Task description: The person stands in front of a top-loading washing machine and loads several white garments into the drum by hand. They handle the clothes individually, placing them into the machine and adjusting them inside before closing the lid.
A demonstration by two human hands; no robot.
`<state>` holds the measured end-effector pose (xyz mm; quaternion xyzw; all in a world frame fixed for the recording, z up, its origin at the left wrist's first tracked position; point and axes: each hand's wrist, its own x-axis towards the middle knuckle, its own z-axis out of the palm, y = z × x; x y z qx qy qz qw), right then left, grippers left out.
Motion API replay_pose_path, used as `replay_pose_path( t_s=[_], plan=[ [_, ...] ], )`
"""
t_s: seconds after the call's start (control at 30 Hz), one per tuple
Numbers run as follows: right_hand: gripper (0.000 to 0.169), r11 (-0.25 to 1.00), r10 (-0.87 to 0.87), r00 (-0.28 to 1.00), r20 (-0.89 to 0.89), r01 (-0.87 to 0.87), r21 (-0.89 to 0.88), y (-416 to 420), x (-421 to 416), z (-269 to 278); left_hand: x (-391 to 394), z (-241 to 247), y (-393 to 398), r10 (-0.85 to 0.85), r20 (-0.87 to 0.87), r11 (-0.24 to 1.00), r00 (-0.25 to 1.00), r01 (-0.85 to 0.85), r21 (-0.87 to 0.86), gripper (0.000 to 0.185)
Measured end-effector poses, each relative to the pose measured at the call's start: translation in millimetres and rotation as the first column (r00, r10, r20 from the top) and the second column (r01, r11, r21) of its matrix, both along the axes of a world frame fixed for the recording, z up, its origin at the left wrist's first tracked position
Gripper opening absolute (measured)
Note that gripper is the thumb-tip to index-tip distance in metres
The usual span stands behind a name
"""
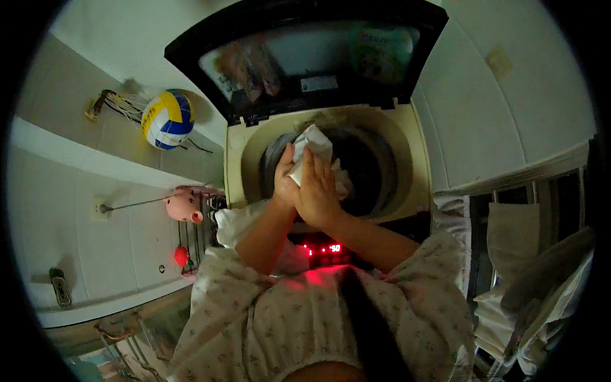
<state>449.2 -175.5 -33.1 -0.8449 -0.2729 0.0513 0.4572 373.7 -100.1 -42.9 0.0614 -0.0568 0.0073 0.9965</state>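
A top-loading washing machine [423, 167] stands before me with its dark lid [315, 57] raised and its control panel lit red. Over the tub, a white cloth [312, 143] is pressed between my two palms. On the cloth's left side is my left hand [285, 179]; my right hand [319, 191] lies against it from the right, fingers extended. The heels of both hands meet. Part of a whitish cloth [342, 179] hangs beside my right fingers, above the dark tub opening. More white fabric [241, 222] lies by my left forearm, over the machine's front left edge.
Left of the machine are a volleyball [168, 119] near cables and a wall socket, a pink pig-shaped object [184, 206] and a wire rack [191, 238] with a red ball. Tiled walls flank the machine. Fabrics [513, 238] hang at the right.
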Motion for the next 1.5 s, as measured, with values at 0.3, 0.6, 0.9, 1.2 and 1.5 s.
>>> replay_pose_path(
  t_s=[0.3,0.6,0.9,1.2,1.5],
  plan=[
    [0.039,0.901,0.239,0.644,-0.727,0.132,0.412,-20,45,-25,-2,5,2,0.204,-0.315,0.959,0.927,-0.124,0.254,0.05],
    [0.043,0.813,0.028,0.827,-0.561,0.308,0.494,-13,19,-35,1,-47,5,0.622,-0.277,0.557,0.732,-0.166,0.813,0.048],
    [0.066,0.975,0.088,0.99,-0.114,-0.063,0.212,-13,-21,-30,-1,-51,8,0.446,-0.259,0.787,0.857,-0.238,0.569,0.036],
    [0.043,0.845,0.356,0.453,-0.817,0.216,0.489,-10,25,-50,-2,-1,-30,0.582,-0.467,0.617,0.666,0.012,0.787,0.039],
    [0.045,0.548,0.473,0.317,-0.822,0.625,0.556,-66,61,-59,-11,9,-1,0.506,-0.506,0.742,0.699,-0.054,0.668,0.035]
  ],
)
